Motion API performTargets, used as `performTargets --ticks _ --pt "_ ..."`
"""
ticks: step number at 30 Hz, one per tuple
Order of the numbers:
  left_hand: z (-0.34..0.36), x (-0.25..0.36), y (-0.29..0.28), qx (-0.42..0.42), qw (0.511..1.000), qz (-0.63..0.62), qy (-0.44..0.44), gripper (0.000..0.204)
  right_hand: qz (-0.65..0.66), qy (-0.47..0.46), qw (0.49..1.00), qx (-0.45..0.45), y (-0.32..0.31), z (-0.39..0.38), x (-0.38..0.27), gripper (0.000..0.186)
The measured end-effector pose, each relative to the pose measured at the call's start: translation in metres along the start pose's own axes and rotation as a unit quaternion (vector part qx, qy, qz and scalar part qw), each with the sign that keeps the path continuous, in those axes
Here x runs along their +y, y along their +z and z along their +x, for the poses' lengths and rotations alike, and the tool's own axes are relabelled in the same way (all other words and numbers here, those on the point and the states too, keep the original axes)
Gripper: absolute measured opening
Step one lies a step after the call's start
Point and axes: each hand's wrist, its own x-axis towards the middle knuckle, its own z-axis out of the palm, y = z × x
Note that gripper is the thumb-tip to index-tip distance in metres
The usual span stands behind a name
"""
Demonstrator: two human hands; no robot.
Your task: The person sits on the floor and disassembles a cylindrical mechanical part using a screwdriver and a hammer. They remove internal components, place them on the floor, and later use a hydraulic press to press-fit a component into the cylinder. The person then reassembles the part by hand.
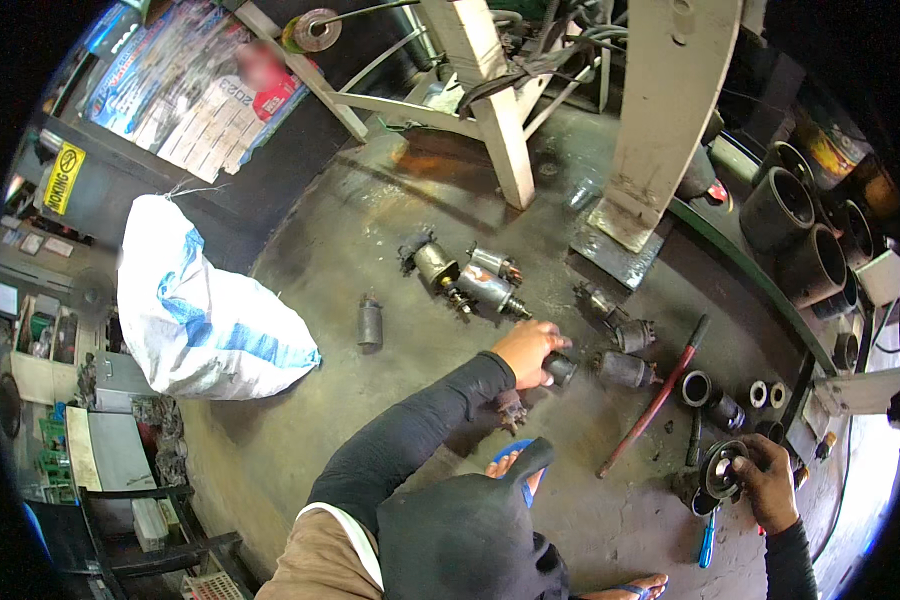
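My left hand is closed on a short dark metal cylinder just above the floor. At the right, my right hand grips the edge of a round metal housing with an open, hollow face. Below that housing lies a screwdriver with a blue handle. A red rod lies slantwise between my hands. Beyond my left hand are a silver motor-like cylinder and a brassy one. A grey cylinder lies to its right.
A white and blue sack stands at the left. Near the red rod are a metal ring and two washers. A pale steel post rises from a floor plate at the back. Several large dark sleeves line the right side.
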Motion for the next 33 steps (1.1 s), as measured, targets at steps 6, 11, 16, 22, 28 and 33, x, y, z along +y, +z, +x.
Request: performTargets --ticks 6,11,16,22,28,33 --pt "0.001 -0.065 -0.069 0.279 0.942 -0.120 -0.145 0.039 0.001 -0.027 0.999 -0.044 0.027 0.026 -0.037 0.038" --pt "-0.048 -0.156 -0.098 0.436 0.856 -0.077 -0.268 0.034 -0.019 -0.015 0.997 -0.078 0.034 0.037 -0.040 0.040" --pt "-0.130 -0.233 -0.134 0.543 0.754 -0.099 -0.356 0.028 -0.010 -0.005 0.999 -0.041 0.039 0.040 -0.029 0.042" --pt "-0.197 -0.266 -0.127 0.527 0.689 -0.234 -0.439 0.028 -0.051 0.011 0.996 -0.069 0.044 0.049 -0.034 0.042" --pt "-0.161 -0.241 -0.110 0.467 0.778 -0.117 -0.404 0.030 -0.055 0.003 0.998 -0.040 0.049 0.047 -0.027 0.041" --pt "-0.047 -0.166 -0.111 0.325 0.928 -0.001 -0.185 0.037 -0.065 0.012 0.995 -0.075 0.050 0.044 -0.038 0.039"
